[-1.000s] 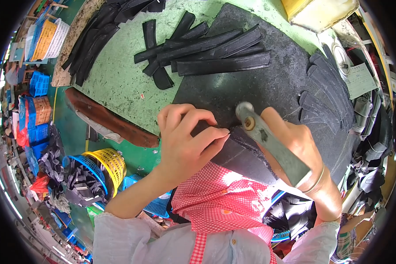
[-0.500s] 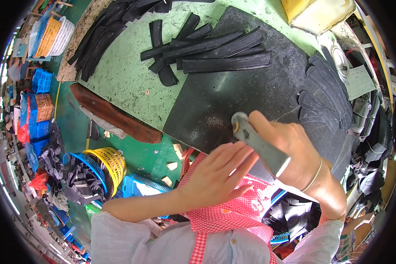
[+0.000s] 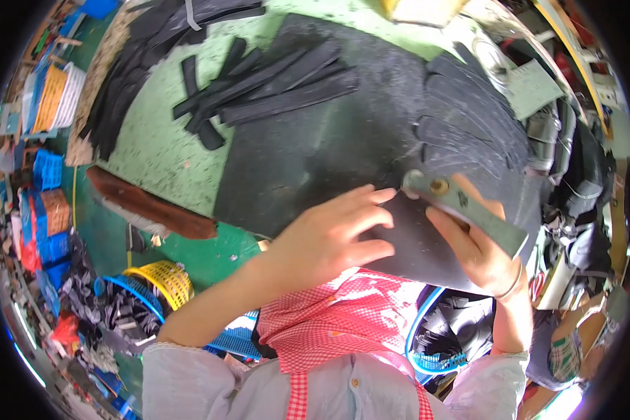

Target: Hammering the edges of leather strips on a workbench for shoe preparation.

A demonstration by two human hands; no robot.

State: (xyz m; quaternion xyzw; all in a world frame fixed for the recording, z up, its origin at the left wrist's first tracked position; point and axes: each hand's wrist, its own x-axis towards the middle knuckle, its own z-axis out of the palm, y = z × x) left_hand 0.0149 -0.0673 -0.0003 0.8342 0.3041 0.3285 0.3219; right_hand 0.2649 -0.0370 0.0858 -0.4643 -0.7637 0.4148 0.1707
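My right hand (image 3: 493, 262) is wrapped around a hammer (image 3: 479, 210) with a grey metal head; its handle is mostly hidden by the hand. The head's rounded end is just above a black mat (image 3: 280, 175). My left hand (image 3: 322, 238) is to the left of the hammer, over the mat's near edge, with fingers apart and nothing visible in them. Beyond it, several black strips (image 3: 294, 98) lie crossed in a loose pile, partly on the mat. Flat black pieces (image 3: 469, 119) overlap in a fan on the mat's right side.
The mat rests on a green worktable (image 3: 164, 150). More black strips (image 3: 129, 84) are heaped at its far left. A reddish-brown padded piece (image 3: 150, 203) lines the table's left edge. Baskets, one yellow (image 3: 164, 280), stand below left; a blue-rimmed basket (image 3: 414, 350) of black scraps is below right.
The view has shifted, so the table and strips appear further left. My left hand has drawn away from the hammer with its fingers more spread. The hammer has turned and moved right.
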